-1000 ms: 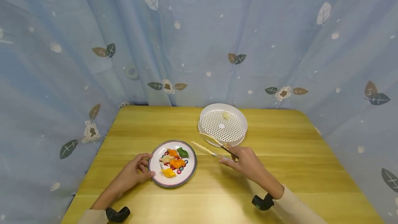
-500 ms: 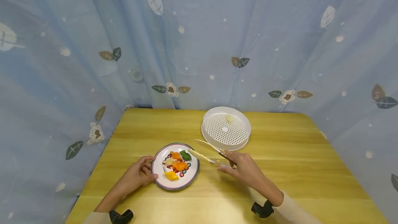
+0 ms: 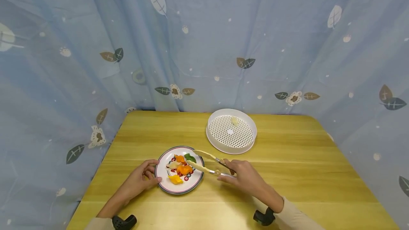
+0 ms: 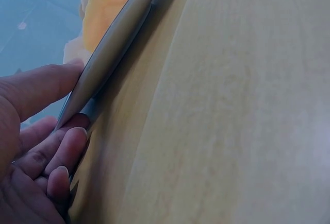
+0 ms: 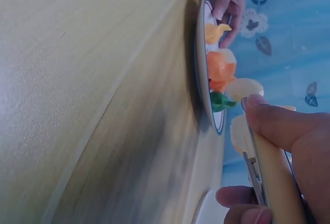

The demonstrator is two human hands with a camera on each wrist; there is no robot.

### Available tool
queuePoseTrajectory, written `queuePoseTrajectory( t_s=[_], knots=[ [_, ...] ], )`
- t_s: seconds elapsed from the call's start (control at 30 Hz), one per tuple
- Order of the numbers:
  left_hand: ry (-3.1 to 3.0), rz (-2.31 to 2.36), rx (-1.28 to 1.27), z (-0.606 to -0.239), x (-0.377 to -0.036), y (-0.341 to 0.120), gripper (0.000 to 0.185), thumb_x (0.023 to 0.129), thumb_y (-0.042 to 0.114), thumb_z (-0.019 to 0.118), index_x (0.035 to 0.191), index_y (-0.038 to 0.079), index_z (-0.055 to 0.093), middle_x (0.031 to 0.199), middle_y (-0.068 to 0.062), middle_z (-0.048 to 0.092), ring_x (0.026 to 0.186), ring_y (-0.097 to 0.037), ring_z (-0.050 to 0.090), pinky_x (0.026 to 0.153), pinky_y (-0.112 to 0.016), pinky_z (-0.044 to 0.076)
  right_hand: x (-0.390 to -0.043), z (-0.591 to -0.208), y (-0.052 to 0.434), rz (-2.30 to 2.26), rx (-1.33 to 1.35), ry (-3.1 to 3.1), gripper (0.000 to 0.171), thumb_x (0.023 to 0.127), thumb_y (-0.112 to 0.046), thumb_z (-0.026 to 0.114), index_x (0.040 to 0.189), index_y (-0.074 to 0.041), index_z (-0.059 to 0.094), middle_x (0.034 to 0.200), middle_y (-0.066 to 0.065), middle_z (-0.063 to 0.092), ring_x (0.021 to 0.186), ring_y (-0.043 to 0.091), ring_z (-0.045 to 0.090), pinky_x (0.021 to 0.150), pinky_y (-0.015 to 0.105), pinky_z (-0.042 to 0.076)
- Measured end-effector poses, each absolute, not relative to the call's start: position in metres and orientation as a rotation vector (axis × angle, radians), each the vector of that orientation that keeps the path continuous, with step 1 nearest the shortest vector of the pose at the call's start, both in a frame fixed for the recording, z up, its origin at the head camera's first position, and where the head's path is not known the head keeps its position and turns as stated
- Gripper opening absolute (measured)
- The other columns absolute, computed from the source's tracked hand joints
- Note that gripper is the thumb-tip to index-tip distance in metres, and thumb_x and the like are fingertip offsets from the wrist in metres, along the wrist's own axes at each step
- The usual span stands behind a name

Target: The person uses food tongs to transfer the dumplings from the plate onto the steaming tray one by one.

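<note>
My left hand (image 3: 140,176) pinches the near-left rim of a white plate (image 3: 180,189), thumb over the edge and fingers beneath it. On the plate lie small dumpling-shaped pieces: a green piece (image 3: 190,158), two orange ones (image 3: 184,169), a yellow one (image 3: 175,179) and a cream one (image 3: 173,165). My right hand (image 3: 246,180) grips a pair of tongs (image 3: 199,167), cream at the ends with metal handles. The tongs' two arms stand apart over the plate's right side, their tips close beside the green piece. Nothing shows between them.
A round white perforated tray (image 3: 233,151) sits at the back of the wooden table (image 3: 287,173), behind the tongs. Inside it lies one cream piece (image 3: 234,121). A blue patterned curtain (image 3: 207,45) encloses the back and sides.
My right hand has carried the tongs left and toward me, from in front of the perforated tray to over the plate near the green piece. The left hand keeps holding the plate.
</note>
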State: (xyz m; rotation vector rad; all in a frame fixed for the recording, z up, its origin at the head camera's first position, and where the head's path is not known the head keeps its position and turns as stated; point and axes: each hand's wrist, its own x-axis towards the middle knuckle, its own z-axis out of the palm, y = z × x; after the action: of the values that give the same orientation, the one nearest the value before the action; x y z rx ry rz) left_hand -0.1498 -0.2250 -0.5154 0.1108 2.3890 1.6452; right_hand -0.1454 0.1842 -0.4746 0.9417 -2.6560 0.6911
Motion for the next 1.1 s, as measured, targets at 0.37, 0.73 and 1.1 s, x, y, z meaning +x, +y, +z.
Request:
queuePoseTrajectory(
  t_s=[0.37, 0.73, 1.1],
  knots=[
    [2.43, 1.619, 0.141, -0.514, -0.149, -0.226, 0.066, 0.087, 0.02, 0.085, 0.143, 0.012, 0.051, 0.111, -0.011, 0.06, 0.087, -0.024, 0.055, 0.07, -0.029, 0.046, -0.151, -0.481, 0.18, 0.625, 0.945, -2.672, 0.042, 0.087, -0.045, 0.08, 0.11, -0.011, 0.072, 0.064, -0.01, 0.044, 0.056, -0.001, 0.033, 0.051, 0.02, 0.033],
    [2.426, 1.64, 0.138, -0.514, -0.151, -0.217, 0.064, 0.085, 0.02, 0.087, 0.14, 0.013, 0.054, 0.108, -0.011, 0.06, 0.087, -0.024, 0.054, 0.069, -0.028, 0.046, -0.154, -0.478, 0.18, 0.516, 0.931, -2.669, 0.048, 0.086, -0.043, 0.082, 0.121, -0.012, 0.075, 0.064, -0.015, 0.036, 0.054, 0.0, 0.03, 0.049, 0.021, 0.031],
    [2.418, 1.657, 0.124, -0.512, -0.145, -0.221, 0.064, 0.085, 0.019, 0.087, 0.139, 0.012, 0.054, 0.109, -0.012, 0.059, 0.087, -0.024, 0.053, 0.068, -0.027, 0.045, -0.156, -0.482, 0.179, 0.547, 0.955, -2.668, 0.048, 0.088, -0.045, 0.079, 0.123, -0.013, 0.075, 0.064, -0.016, 0.035, 0.055, -0.001, 0.029, 0.05, 0.02, 0.03]
  ],
)
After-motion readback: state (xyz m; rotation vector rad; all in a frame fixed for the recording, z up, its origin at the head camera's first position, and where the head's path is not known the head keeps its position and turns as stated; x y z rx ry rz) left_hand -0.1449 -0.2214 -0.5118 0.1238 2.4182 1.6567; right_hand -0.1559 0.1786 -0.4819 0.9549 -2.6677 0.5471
